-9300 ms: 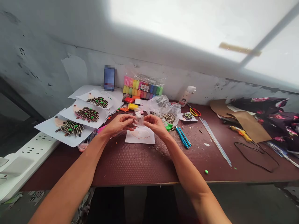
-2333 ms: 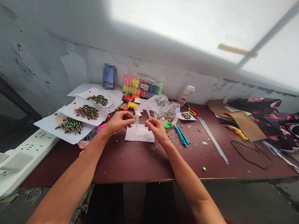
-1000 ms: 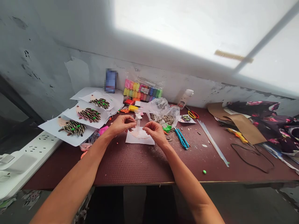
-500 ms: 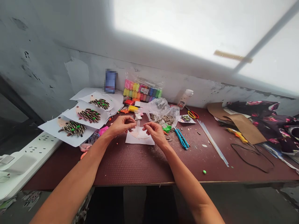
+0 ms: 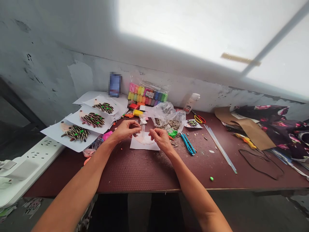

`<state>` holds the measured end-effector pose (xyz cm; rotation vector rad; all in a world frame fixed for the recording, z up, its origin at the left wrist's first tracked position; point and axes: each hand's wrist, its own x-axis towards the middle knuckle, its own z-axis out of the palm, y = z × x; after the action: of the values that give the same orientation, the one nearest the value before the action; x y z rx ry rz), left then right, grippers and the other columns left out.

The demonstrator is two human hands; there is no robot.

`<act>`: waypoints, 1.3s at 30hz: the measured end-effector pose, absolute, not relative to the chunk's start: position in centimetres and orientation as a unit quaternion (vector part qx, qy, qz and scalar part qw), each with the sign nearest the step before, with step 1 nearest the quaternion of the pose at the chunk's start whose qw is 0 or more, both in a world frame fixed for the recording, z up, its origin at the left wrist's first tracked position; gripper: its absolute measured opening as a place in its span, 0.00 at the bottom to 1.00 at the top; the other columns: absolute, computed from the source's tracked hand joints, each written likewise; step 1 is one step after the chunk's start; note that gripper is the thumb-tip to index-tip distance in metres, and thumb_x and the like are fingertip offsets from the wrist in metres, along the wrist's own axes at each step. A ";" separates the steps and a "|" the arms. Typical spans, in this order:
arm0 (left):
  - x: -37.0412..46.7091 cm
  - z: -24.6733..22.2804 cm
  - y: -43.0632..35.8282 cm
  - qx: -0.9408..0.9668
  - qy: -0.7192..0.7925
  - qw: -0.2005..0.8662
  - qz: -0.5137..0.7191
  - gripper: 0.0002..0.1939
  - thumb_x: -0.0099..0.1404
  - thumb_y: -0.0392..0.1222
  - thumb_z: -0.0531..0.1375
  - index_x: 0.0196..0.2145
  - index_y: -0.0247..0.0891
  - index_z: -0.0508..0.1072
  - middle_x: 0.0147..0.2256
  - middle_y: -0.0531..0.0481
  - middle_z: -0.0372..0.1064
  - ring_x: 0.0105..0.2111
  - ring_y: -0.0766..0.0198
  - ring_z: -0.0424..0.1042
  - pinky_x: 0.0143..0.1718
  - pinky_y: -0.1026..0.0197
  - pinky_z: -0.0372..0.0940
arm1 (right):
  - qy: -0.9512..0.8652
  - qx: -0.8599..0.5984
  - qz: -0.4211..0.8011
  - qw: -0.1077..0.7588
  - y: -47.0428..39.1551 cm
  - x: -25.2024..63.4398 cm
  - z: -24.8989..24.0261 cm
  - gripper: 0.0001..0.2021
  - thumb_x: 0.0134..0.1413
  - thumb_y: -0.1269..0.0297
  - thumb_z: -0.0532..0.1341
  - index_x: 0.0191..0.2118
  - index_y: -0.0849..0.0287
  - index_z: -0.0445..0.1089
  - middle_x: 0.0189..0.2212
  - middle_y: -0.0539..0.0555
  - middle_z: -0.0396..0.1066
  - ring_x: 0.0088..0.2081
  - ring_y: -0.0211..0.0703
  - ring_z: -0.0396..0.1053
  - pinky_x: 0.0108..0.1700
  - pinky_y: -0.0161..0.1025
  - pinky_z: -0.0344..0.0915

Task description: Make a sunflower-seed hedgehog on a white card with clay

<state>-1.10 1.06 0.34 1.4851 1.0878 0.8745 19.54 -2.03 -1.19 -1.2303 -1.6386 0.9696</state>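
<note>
My left hand (image 5: 126, 130) and my right hand (image 5: 159, 138) hover a short way apart over a small white sheet (image 5: 145, 146) with a hedgehog outline in pale pinkish clay. The fingers of each hand are pinched together; what they hold, if anything, is too small to make out. Between the hands shows a clear plastic bag (image 5: 143, 121) with white stuff in it; I cannot tell whether my left fingers touch it. Just past my right hand lies an open plastic bag of striped sunflower seeds (image 5: 173, 123).
Finished seed hedgehogs on paper (image 5: 93, 120) lie at left, beside a white power strip (image 5: 29, 164). Coloured clay packs (image 5: 147, 94) lean on the wall. To the right are a blue utility knife (image 5: 188, 144), scissors (image 5: 199, 118), glue sticks (image 5: 220, 148) and a glue gun (image 5: 248, 141).
Hardly anything differs. My right hand has shifted very slightly, its fingers still pinched, and the whole view has moved a touch. My left hand keeps its pose.
</note>
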 end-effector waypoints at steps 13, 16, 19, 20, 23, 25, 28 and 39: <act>-1.2 0.2 1.1 0.629 0.442 0.527 0.364 0.22 0.52 0.57 0.69 0.34 0.35 0.74 0.30 0.48 0.75 0.26 0.64 0.72 0.22 0.66 0.62 | -0.656 -0.485 0.386 0.430 -2.0 19.6 -1.5 0.11 0.52 0.56 0.65 0.30 0.59 0.78 0.27 0.51 0.74 0.28 0.38 0.64 0.34 0.36 0.59; -1.2 0.4 0.9 0.629 0.438 0.526 0.368 0.24 0.52 0.60 0.69 0.34 0.35 0.74 0.30 0.48 0.75 0.25 0.65 0.72 0.21 0.66 0.61 | -0.647 -0.492 0.396 0.428 -1.9 19.7 -1.6 0.11 0.50 0.56 0.65 0.31 0.59 0.80 0.27 0.52 0.75 0.28 0.38 0.64 0.33 0.36 0.58; -1.1 0.5 0.9 0.624 0.435 0.533 0.370 0.28 0.52 0.67 0.67 0.31 0.36 0.73 0.27 0.49 0.73 0.20 0.68 0.68 0.19 0.66 0.59 | -0.640 -0.493 0.411 0.422 -1.8 19.6 -1.8 0.13 0.49 0.54 0.66 0.30 0.60 0.79 0.24 0.51 0.74 0.26 0.38 0.63 0.30 0.36 0.56; -1.1 0.5 1.0 0.619 0.437 0.540 0.366 0.30 0.53 0.70 0.65 0.30 0.36 0.73 0.25 0.50 0.72 0.18 0.68 0.66 0.18 0.66 0.58 | -0.638 -0.491 0.418 0.422 -1.8 19.5 -1.8 0.13 0.48 0.53 0.67 0.30 0.60 0.79 0.24 0.51 0.73 0.26 0.37 0.63 0.30 0.35 0.56; -1.1 0.3 1.1 0.605 0.445 0.555 0.357 0.34 0.57 0.74 0.58 0.28 0.35 0.74 0.18 0.52 0.66 0.15 0.69 0.61 0.16 0.65 0.55 | -0.622 -0.480 0.437 0.438 -1.9 19.4 -1.6 0.14 0.46 0.53 0.68 0.31 0.59 0.76 0.23 0.50 0.73 0.26 0.37 0.64 0.29 0.34 0.57; -1.1 0.2 1.2 0.606 0.447 0.549 0.363 0.33 0.59 0.72 0.57 0.27 0.35 0.75 0.16 0.53 0.62 0.15 0.69 0.59 0.16 0.65 0.53 | -0.610 -0.477 0.443 0.452 -2.0 19.3 -1.5 0.14 0.45 0.52 0.69 0.30 0.58 0.72 0.22 0.49 0.72 0.25 0.36 0.64 0.28 0.33 0.57; -1.2 0.3 1.1 0.608 0.445 0.542 0.373 0.28 0.61 0.67 0.58 0.29 0.35 0.75 0.16 0.55 0.59 0.15 0.69 0.59 0.17 0.65 0.52 | -0.611 -0.483 0.442 0.446 -2.0 19.4 -1.4 0.17 0.46 0.49 0.69 0.26 0.57 0.67 0.20 0.48 0.70 0.22 0.35 0.61 0.26 0.33 0.57; -1.1 0.9 0.7 0.641 0.455 0.513 0.344 0.18 0.52 0.50 0.62 0.36 0.35 0.78 0.21 0.56 0.62 0.18 0.71 0.54 0.19 0.67 0.48 | -0.641 -0.475 0.426 0.425 -2.1 19.3 -1.4 0.10 0.50 0.57 0.66 0.34 0.58 0.76 0.28 0.51 0.76 0.27 0.36 0.64 0.28 0.33 0.58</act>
<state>-1.06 0.65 0.92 1.5410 1.0942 0.8275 19.30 -2.12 -1.44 -1.1884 -1.6034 1.0660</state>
